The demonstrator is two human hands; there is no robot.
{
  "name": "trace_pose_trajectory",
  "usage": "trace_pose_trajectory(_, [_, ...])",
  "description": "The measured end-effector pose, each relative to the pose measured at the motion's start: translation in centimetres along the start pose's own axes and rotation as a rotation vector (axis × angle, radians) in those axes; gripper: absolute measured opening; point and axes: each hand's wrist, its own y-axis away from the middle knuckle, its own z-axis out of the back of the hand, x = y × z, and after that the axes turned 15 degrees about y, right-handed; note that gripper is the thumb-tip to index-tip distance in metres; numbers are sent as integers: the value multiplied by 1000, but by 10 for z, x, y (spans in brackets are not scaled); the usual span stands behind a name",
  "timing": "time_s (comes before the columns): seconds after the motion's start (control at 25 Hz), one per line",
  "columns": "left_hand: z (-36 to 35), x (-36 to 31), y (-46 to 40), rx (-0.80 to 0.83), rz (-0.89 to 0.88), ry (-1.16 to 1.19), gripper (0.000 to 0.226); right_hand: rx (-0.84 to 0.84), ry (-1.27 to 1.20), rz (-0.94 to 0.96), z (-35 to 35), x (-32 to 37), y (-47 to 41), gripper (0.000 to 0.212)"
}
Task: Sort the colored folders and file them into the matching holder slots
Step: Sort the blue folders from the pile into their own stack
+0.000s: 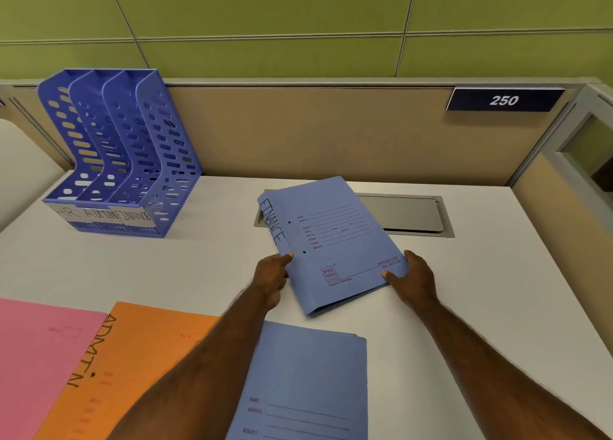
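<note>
Head view: left hand (270, 275) and right hand (413, 278) grip blue FINANCE folder (335, 244).

A blue card folder marked FINANCE (331, 244) is held tilted above the desk, gripped at its near corners, spine to the left. A second blue card folder (308, 386) lies flat nearer the viewer. An orange card folder lettered ADMIN (132, 356) and a pink card folder (39, 356) lie at lower left. A blue perforated plastic three-slot holder (112, 154), labelled HR, ADMIN, FINANCE, stands upright at far left.
</note>
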Motion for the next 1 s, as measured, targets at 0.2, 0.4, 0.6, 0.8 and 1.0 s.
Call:
trace_pose_trajectory(0.2, [-6, -2, 16, 126, 28, 136, 39, 58, -22, -2, 0, 3, 1, 48])
trace_pose_trajectory(0.4, [4, -4, 36, 179, -77, 165, 42, 142, -49, -44, 12, 11, 14, 68])
trace_pose_trajectory(0.6, [44, -9, 69, 290, -117, 114, 47, 129, -215, 8, 36, 24, 36, 49])
trace_pose_trajectory(0.8, [91, -18, 119, 419, -141, 43, 43, 222, -384, -15, 53, 39, 85, 38])
trace_pose_trajectory(1.0, [145, -14, 163, 540, -187, -92, 49, 230, -467, -101, 42, 42, 163, 37])
